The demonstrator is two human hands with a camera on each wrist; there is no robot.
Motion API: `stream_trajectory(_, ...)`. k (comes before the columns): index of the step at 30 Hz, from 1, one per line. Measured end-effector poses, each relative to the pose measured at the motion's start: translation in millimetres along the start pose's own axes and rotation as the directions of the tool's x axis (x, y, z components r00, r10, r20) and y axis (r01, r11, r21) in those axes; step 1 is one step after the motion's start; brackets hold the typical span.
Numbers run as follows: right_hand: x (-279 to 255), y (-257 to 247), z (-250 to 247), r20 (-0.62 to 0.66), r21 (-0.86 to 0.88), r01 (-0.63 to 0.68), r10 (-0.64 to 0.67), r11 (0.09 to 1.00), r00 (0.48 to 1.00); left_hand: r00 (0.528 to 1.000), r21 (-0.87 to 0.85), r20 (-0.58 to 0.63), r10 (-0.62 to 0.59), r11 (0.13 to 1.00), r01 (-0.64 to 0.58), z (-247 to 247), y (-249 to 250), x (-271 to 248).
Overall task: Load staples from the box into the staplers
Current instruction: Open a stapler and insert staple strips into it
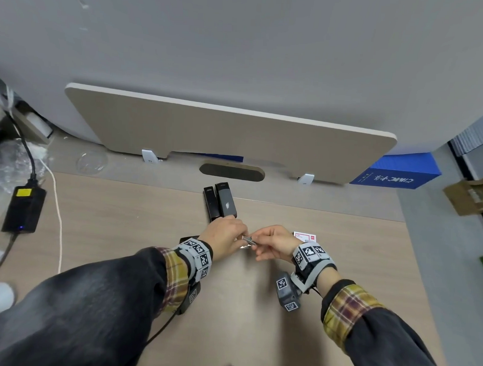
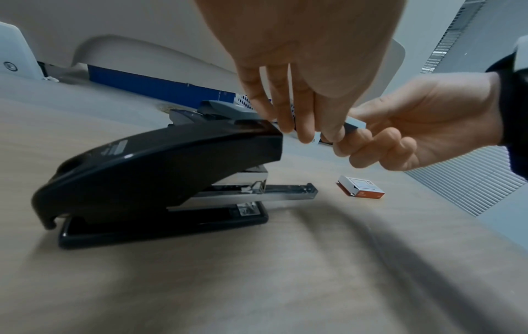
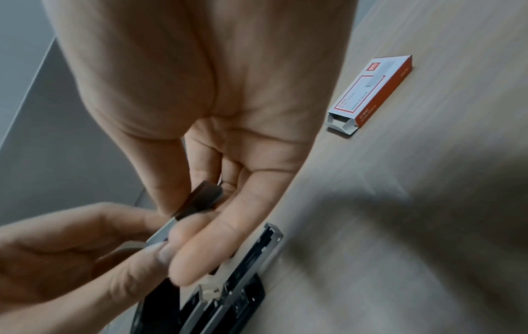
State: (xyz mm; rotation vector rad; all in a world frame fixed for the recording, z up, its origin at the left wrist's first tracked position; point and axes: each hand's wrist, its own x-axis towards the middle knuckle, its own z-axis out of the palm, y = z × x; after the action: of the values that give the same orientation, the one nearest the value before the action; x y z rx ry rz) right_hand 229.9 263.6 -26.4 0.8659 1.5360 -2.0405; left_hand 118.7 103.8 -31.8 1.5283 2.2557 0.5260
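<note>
Both hands meet above the desk over a short metal strip of staples (image 1: 248, 240). My left hand (image 1: 240, 238) pinches one end of it and my right hand (image 1: 257, 242) pinches the other. In the right wrist view the strip of staples (image 3: 200, 201) runs between right thumb and fingers. Under my hands sits a black stapler (image 2: 160, 167), its metal magazine tray (image 2: 288, 192) slid out at the front. The white and orange staple box (image 1: 305, 237) lies on the desk to the right, one end open (image 3: 341, 125). Two more staplers (image 1: 220, 201) lie side by side further back.
A beige divider panel (image 1: 223, 132) stands along the back of the desk (image 1: 122, 219). A black power adapter (image 1: 24, 210) and a white cable (image 1: 58, 210) lie at the left. A blue box (image 1: 398, 173) sits at the back right.
</note>
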Motion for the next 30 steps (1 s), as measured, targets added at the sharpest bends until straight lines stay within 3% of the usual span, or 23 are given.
stream_trajectory(3,2.3,2.8,2.8,-0.035,-0.036,0.033,-0.034,0.999,0.999,0.998,0.009,0.01,-0.064,0.998,0.064,-0.7,-2.5,-0.9)
stream_trajectory(6,11.8,7.4,1.7,-0.219,-0.051,0.126,-0.135,0.991,0.966,0.983,-0.006,-0.019,-0.181,0.984,0.181,-1.6,-7.9,-2.8)
stream_trajectory(9,20.7,13.8,-2.8,-0.326,-0.284,0.129,-0.222,0.95,0.919,0.957,-0.059,-0.046,-0.287,0.957,0.285,-0.8,-12.3,-3.9)
stream_trajectory(12,22.5,17.4,-1.6,-0.307,-0.514,0.112,-0.304,0.851,0.902,0.94,-0.15,-0.026,-0.339,0.931,0.332,3.5,-12.8,-3.5)
stream_trajectory(19,21.7,18.4,3.5,-0.308,-0.637,0.123,-0.397,0.761,0.865,0.89,-0.315,-0.031,-0.455,0.849,0.423,12.4,-13.4,-6.1)
stream_trajectory(30,30.1,23.6,15.6,-0.165,-0.785,0.155,-0.443,0.6,0.881,0.883,-0.316,-0.028,-0.469,0.842,0.437,17.1,-13.9,-4.9)
